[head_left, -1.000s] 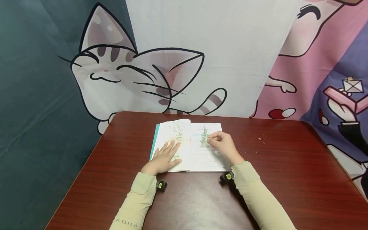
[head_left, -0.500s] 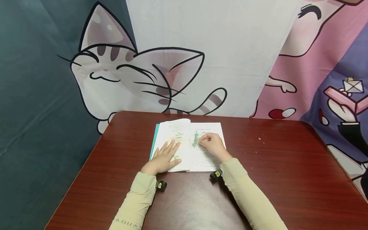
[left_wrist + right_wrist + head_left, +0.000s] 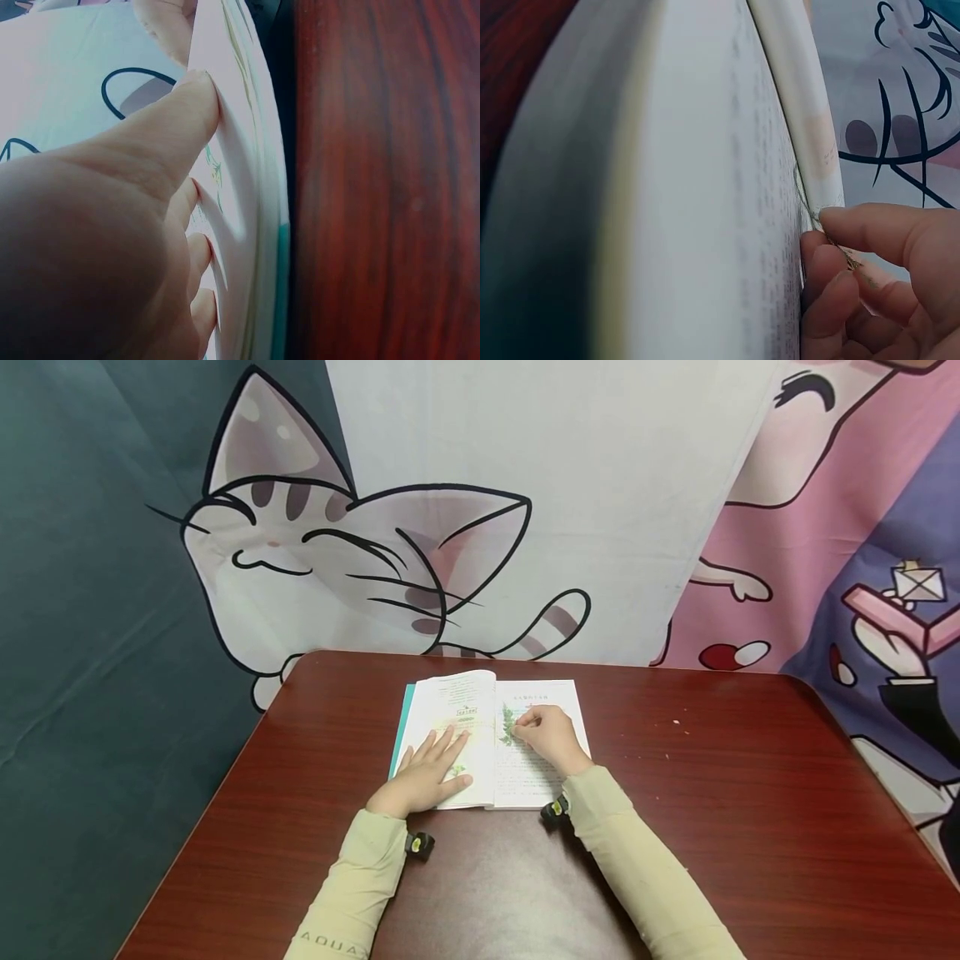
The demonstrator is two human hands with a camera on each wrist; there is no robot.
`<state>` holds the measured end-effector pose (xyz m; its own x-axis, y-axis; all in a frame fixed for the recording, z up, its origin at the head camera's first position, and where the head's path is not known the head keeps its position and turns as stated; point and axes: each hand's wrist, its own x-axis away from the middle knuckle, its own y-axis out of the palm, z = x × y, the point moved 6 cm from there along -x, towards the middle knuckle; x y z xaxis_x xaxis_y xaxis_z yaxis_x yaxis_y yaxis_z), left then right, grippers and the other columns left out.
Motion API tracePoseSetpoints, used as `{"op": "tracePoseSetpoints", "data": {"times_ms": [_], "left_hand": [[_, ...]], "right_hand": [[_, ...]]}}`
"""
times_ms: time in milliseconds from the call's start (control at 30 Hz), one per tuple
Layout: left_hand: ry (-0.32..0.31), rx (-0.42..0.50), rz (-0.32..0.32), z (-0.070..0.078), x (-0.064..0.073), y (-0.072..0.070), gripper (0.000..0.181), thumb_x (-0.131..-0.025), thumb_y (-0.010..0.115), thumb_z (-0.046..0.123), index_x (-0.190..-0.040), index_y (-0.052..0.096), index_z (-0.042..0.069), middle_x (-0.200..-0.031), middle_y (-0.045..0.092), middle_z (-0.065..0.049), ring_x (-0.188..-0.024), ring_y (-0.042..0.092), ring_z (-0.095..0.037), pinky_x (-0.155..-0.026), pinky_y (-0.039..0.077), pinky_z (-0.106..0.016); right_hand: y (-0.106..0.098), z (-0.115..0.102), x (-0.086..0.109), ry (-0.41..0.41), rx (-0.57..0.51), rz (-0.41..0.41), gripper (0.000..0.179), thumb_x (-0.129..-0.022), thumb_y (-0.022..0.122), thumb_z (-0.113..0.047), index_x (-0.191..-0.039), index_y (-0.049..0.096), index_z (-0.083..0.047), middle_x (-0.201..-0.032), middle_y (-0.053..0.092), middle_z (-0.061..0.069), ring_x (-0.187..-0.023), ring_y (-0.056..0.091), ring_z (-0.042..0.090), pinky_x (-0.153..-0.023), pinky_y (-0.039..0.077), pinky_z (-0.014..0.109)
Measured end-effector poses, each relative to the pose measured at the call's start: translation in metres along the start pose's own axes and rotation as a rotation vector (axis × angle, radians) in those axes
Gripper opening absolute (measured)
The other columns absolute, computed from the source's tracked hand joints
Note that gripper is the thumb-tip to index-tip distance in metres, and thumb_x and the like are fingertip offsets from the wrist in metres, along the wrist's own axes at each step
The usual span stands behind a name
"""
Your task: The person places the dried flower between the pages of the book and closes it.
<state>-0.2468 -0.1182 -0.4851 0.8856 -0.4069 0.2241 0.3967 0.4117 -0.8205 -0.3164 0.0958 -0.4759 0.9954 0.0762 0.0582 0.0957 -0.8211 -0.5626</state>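
Observation:
An open book (image 3: 528, 785) with printed pages and a teal cover edge lies on the table. My left hand (image 3: 423, 777) rests spread on the left page; in the left wrist view its thumb (image 3: 191, 101) and fingers press the paper. My right hand (image 3: 553, 739) is over the right page. Between thumb and fingertips it pinches a green leafy sprig (image 3: 507, 725), which lies close to the book's middle fold. In the right wrist view the thin sprig (image 3: 804, 196) shows edge-on against the page, partly hidden by the fingers.
The dark red-brown wooden table (image 3: 750, 827) surrounds the book. Small pale crumbs (image 3: 677, 722) lie on it to the right. Behind its far edge hangs a cloth backdrop (image 3: 615, 485) with cartoon cats.
My right hand has moved left across the right page with the pinched sprig, from the page's middle to near the fold. The left hand has stayed in place.

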Motion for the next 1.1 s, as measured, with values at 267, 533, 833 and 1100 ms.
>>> {"op": "tracePoseSetpoints", "data": {"times_ms": [267,533,833,1100], "left_hand": [[-0.002,0.001,0.008,-0.004,-0.003,0.003,0.075,-0.103,0.050,0.051,-0.165,0.014,0.026,-0.171,0.003,-0.003,-0.156,-0.004,-0.034,-0.120,-0.006,-0.062],[0.004,0.013,0.007,-0.001,-0.001,0.002,0.075,-0.103,0.050,0.050,-0.165,0.014,0.026,-0.171,0.003,-0.003,-0.156,-0.006,-0.033,-0.120,-0.007,-0.061],[0.008,0.005,0.014,0.002,0.002,-0.001,0.074,-0.104,0.051,0.047,-0.164,0.017,0.022,-0.171,0.006,-0.007,-0.156,-0.003,-0.036,-0.119,-0.004,-0.063],[0.038,0.003,0.051,0.005,0.003,-0.004,0.073,-0.103,0.054,0.043,-0.163,0.023,0.017,-0.169,0.013,-0.013,-0.154,0.004,-0.042,-0.118,0.001,-0.068]], "right_hand": [[-0.002,-0.005,0.006,-0.001,0.007,-0.023,0.020,-0.093,0.071,-0.018,-0.107,0.074,-0.004,-0.097,0.073,0.009,-0.067,0.065,0.015,-0.066,0.054,0.031],[-0.014,-0.007,0.014,-0.001,0.039,0.029,0.034,-0.092,0.068,-0.018,-0.121,0.069,0.000,-0.108,0.068,0.013,-0.091,0.067,0.023,-0.081,0.054,0.039],[-0.014,-0.020,0.035,-0.114,0.108,-0.012,0.020,-0.090,0.066,-0.012,-0.108,0.071,-0.004,-0.085,0.064,0.004,-0.066,0.055,0.014,-0.062,0.046,0.030],[0.012,-0.034,0.059,-0.279,0.238,-0.169,0.045,-0.082,0.078,-0.017,-0.119,0.067,0.005,-0.086,0.067,0.006,-0.078,0.062,0.017,-0.075,0.054,0.037]]}}
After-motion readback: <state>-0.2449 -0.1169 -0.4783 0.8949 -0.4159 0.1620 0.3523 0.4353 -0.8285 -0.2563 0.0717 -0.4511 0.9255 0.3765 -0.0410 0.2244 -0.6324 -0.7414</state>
